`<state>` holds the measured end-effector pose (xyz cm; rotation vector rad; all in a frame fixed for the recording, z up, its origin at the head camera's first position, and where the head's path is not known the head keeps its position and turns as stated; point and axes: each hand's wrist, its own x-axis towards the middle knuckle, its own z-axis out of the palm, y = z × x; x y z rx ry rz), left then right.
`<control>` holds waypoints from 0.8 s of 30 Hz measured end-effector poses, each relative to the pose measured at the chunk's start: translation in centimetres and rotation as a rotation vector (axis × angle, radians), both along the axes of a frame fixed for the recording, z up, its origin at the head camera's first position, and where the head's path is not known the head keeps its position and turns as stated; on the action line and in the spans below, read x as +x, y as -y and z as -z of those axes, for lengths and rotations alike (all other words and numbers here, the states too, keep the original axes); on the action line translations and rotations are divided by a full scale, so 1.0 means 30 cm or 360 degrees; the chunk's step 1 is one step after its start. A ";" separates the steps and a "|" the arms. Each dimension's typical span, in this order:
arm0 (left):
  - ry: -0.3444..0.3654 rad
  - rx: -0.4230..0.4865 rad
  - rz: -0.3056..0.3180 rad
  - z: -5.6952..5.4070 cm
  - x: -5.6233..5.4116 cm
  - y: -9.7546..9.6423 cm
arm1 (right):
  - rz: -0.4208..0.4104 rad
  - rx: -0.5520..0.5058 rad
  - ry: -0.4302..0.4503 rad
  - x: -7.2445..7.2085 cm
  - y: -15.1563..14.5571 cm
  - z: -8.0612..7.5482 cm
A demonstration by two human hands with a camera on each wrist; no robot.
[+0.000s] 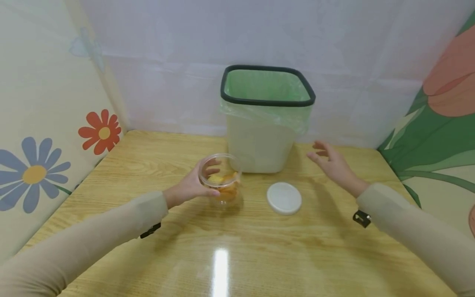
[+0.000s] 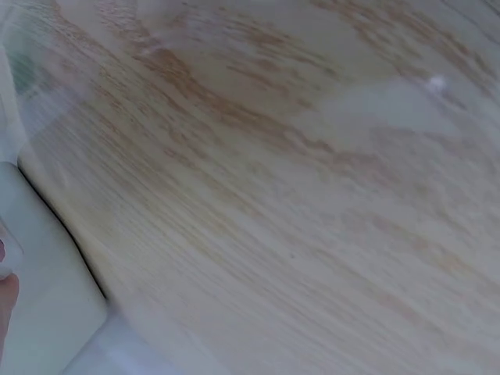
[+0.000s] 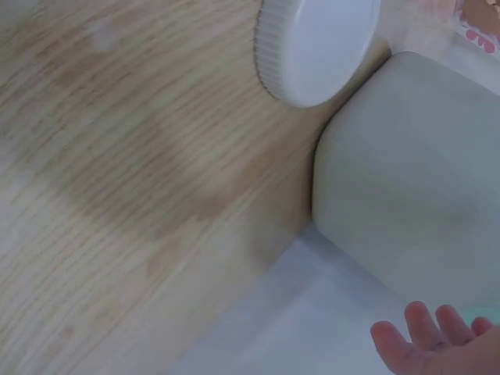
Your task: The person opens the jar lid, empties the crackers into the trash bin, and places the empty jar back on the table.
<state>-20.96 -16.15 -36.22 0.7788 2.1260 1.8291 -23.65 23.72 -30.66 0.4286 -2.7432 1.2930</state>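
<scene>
A clear round jar (image 1: pixel 224 197) without a lid stands left of centre in the head view, with orange and yellow pieces inside. My left hand (image 1: pixel 193 181) grips its side, the thumb across the near face and the fingers round the far side. A bit of that hand shows at the left edge of the left wrist view. To the right of the jar a white ribbed lid (image 1: pixel 284 199) lies flat on the table. My right hand (image 1: pixel 332 165) is raised beyond the lid, its fingers loosely bent and holding nothing; its fingertips (image 3: pixel 422 324) appear low in the right wrist view.
Behind the jar and lid stands a pale bin (image 1: pixel 259 140) with a dark rim and a green liner bag hanging over its edge. The wooden table (image 1: pixel 167 251) ends at a white backdrop (image 1: pixel 167 90). Flower-patterned panels (image 1: pixel 35 175) flank both sides.
</scene>
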 end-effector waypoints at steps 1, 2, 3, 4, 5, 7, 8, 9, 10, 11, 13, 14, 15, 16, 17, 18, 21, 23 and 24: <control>-0.0002 0.0003 -0.0006 -0.002 -0.001 0.004 | 0.0004 -0.0022 -0.0019 -0.002 0.001 -0.007; -0.0004 0.0009 -0.0012 -0.005 0.000 0.007 | 0.0008 -0.0051 -0.0038 -0.003 0.001 -0.014; 0.0001 0.0009 -0.0016 -0.008 -0.001 0.011 | 0.0010 -0.0078 -0.0061 -0.005 0.002 -0.021; 0.0000 0.0008 -0.0019 -0.011 -0.002 0.014 | 0.0016 -0.0101 -0.0076 -0.007 0.002 -0.029; -0.0001 0.0011 -0.0017 -0.015 -0.002 0.017 | 0.0021 -0.0121 -0.0092 -0.011 0.002 -0.037; -0.0007 0.0015 -0.0017 -0.022 -0.004 0.023 | 0.0022 -0.0143 -0.0090 -0.014 0.001 -0.055; -0.0012 0.0007 -0.0017 -0.024 -0.006 0.025 | 0.0027 -0.0153 -0.0090 -0.016 0.002 -0.063; -0.0011 0.0000 -0.0016 -0.028 -0.007 0.028 | 0.0034 -0.0154 -0.0089 -0.018 0.003 -0.071; -0.0022 0.0000 -0.0016 -0.031 -0.008 0.029 | 0.0043 -0.0150 -0.0085 -0.019 0.003 -0.079; -0.0029 0.0000 -0.0015 -0.034 -0.010 0.029 | 0.0050 -0.0160 -0.0088 -0.021 0.005 -0.087; -0.0037 -0.0003 -0.0013 -0.040 -0.013 0.032 | 0.0075 -0.0169 -0.0107 -0.026 0.011 -0.100; -0.0039 -0.0007 -0.0014 -0.044 -0.014 0.033 | 0.0089 -0.0174 -0.0122 -0.029 0.014 -0.106; -0.0037 -0.0007 -0.0013 -0.050 -0.015 0.034 | 0.0101 -0.0177 -0.0125 -0.032 0.016 -0.114; -0.0046 -0.0011 -0.0013 -0.055 -0.015 0.036 | 0.0114 -0.0185 -0.0133 -0.036 0.019 -0.121; -0.0048 -0.0012 -0.0013 -0.060 -0.017 0.039 | 0.0123 -0.0194 -0.0135 -0.039 0.021 -0.130; -0.0051 -0.0018 -0.0014 -0.067 -0.017 0.041 | 0.0135 -0.0196 -0.0135 -0.043 0.022 -0.138; -0.0050 -0.0032 -0.0024 -0.085 -0.019 0.049 | 0.0183 -0.0224 -0.0101 -0.051 0.027 -0.164; -0.0056 -0.0041 -0.0038 -0.095 -0.021 0.053 | 0.0216 -0.0246 -0.0068 -0.057 0.029 -0.180; -0.0054 -0.0052 -0.0044 -0.100 -0.022 0.055 | 0.0235 -0.0268 -0.0052 -0.061 0.031 -0.188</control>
